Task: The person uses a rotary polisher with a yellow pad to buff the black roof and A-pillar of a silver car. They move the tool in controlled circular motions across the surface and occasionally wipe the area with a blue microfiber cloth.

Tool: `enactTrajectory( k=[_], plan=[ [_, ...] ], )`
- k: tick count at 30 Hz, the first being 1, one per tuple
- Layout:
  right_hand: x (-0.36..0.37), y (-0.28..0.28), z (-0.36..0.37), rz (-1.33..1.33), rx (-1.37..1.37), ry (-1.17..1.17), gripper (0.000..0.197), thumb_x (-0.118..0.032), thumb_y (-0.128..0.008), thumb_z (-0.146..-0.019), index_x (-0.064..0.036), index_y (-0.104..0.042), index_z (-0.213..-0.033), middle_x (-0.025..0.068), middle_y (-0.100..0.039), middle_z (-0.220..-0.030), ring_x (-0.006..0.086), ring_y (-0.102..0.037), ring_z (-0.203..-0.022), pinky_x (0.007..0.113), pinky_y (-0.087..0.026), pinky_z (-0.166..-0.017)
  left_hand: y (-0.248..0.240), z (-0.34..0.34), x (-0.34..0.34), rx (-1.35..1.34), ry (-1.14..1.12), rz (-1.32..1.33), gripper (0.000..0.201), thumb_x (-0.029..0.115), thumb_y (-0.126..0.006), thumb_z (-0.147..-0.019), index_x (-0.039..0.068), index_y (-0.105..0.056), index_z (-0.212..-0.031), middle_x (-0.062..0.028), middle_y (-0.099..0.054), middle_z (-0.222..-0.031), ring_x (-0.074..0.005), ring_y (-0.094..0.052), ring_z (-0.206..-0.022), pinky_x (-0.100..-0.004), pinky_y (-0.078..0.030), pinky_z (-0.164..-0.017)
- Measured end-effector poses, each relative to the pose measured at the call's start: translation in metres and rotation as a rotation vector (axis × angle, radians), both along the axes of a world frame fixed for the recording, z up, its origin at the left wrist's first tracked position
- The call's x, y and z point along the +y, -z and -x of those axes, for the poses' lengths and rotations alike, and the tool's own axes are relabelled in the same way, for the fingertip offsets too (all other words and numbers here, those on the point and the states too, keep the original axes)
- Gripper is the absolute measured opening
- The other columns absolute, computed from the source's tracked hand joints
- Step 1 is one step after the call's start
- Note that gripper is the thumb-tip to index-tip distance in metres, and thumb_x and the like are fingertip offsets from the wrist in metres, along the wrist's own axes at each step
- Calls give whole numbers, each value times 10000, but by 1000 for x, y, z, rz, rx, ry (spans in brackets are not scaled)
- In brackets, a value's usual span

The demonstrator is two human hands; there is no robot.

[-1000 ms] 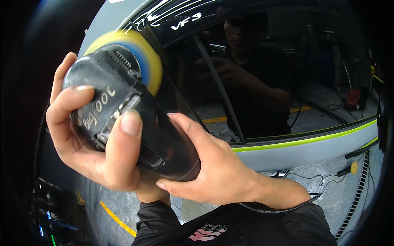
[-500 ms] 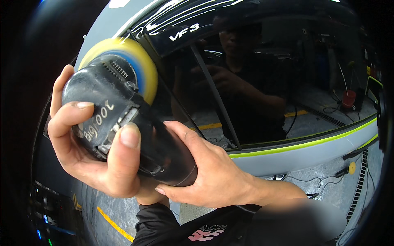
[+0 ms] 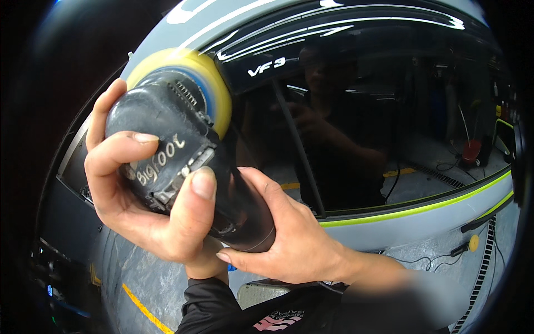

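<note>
Container: a red bucket-shaped vessel (image 3: 471, 151) shows as a reflection in the dark side window (image 3: 345, 150); a thin pale rod (image 3: 463, 124) rises beside or out of it, and its contents are too dim to tell.
Polisher: the black polisher (image 3: 192, 139) is held aslant between both hands, head toward the upper left, handle toward the lower right.
Left hand: the left hand (image 3: 130, 214) cups the polisher's head from the left and below; two fingers curl over its far side, one fingertip resting on the casing, while the thumb (image 3: 204, 183) presses the near side.
Right hand: the right hand (image 3: 297, 242) is closed around the handle end, its forefinger along the upper side and its thumb underneath.
Pad: a round yellow pad (image 3: 223, 106) on a blue backing plate (image 3: 208, 100), blurred, sits ahead of the left hand's fingers and clear of them; it lies over the join of the grey body panel (image 3: 167, 42) and the black window edge, and contact is hard to judge.
Car side: a lime-green strip (image 3: 417, 214) runs beneath the window.
Floor, right: a second tool (image 3: 459, 249) with a yellow pad and a cable lies near a slotted drain (image 3: 481, 278).
Floor, left: a yellow line (image 3: 144, 306) crosses the grey floor (image 3: 156, 273).
</note>
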State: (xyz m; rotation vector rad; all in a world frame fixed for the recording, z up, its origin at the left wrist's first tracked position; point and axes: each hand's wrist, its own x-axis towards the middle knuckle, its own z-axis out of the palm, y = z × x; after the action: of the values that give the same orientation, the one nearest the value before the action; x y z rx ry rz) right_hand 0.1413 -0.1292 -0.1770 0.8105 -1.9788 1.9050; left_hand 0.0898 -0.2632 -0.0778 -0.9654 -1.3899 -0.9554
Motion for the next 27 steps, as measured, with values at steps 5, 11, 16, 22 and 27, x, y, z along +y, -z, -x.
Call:
enactTrajectory(
  k=[5, 11, 16, 22, 27],
  plan=[
    [-3, -12, 5, -73, -7, -1, 1012, -296, -866, -799, -1, -250, -1545, 270, -565, -1362, 398, -611, -1260, 436, -496, -1052, -8, -4, 0, -73, 60, -103, 439, 257, -778, -594, 89, -652, -979, -271, -575, -1346, -370, -628, -1167, -460, -502, -1026],
    [2, -37, 8, -117, 1, 7, 1018, -318, -849, -817, 22, -229, -1549, 299, -524, -1401, 416, -581, -1296, 467, -477, -1077, -27, 2, -8, -75, 109, -96, 443, 237, -798, -611, 70, -675, -1002, -278, -569, -1374, -346, -619, -1179, -445, -458, -1064],
    [8, -39, 6, -173, 57, 101, 1026, -318, -843, -820, 40, -217, -1550, 308, -515, -1406, 419, -571, -1305, 460, -470, -1087, -28, 9, -5, -57, 253, -66, 458, 171, -786, -659, 50, -664, -1084, -292, -535, -1412, -349, -619, -1197, -442, -468, -1075],
    [32, -31, -12, -155, 164, 224, 982, -325, -776, -857, 75, -209, -1552, 355, -552, -1286, 485, -640, -1154, 493, -516, -1006, -26, 14, 23, 72, 331, -16, 461, 201, -739, -679, 47, -650, -1105, -302, -510, -1422, -401, -653, -1172, -484, -574, -978],
    [72, -22, -46, -79, 128, 279, 1027, -282, -898, -782, 40, -278, -1535, 195, -580, -1362, 247, -604, -1242, 366, -483, -1059, -26, -24, 76, 31, 350, 27, 431, 208, -738, -638, 52, -672, -1034, -291, -565, -1340, -391, -666, -1084, -436, -579, -926]
  ],
)
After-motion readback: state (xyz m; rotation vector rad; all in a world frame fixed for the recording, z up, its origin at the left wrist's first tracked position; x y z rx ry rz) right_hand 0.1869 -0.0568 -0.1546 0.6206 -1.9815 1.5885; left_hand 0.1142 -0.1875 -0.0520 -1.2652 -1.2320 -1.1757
